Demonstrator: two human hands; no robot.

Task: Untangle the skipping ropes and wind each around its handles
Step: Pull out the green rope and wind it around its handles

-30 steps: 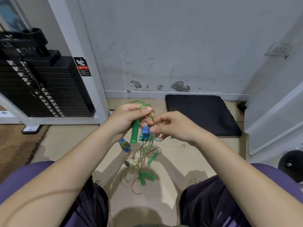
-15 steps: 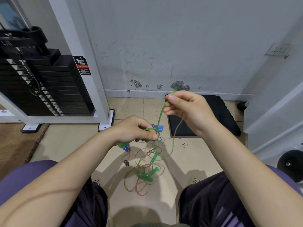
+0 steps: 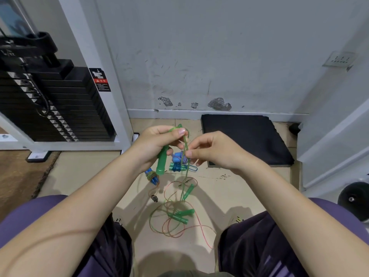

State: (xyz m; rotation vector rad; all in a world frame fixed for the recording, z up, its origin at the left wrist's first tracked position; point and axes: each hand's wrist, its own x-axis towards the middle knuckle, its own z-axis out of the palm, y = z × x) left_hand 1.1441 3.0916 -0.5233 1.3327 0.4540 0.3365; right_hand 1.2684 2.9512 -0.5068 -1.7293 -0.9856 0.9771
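Note:
My left hand (image 3: 157,145) grips a green skipping-rope handle (image 3: 162,163) upright, thumb pressing the green cord over its top. My right hand (image 3: 214,149) pinches that green cord (image 3: 186,148) just right of the handle. The cord drops to a loose tangle of green and orange ropes (image 3: 175,218) on the floor, with more green handles (image 3: 180,215) and one slim green handle (image 3: 188,191) in it. Wound bundles lie behind: a teal one (image 3: 177,167), a blue-and-white one (image 3: 178,157) and a blue-handled one (image 3: 151,175).
I sit with purple-clad legs either side of the tangle. A black weight stack (image 3: 50,104) in a white frame stands at left, a black mat (image 3: 245,138) against the wall at right, a dark weight plate (image 3: 354,198) at far right. A small black clip (image 3: 154,197) lies on the tiles.
My right hand, raised high with the cord half a second ago, has come back down beside the left hand. The left hand has lifted the green handle upright again.

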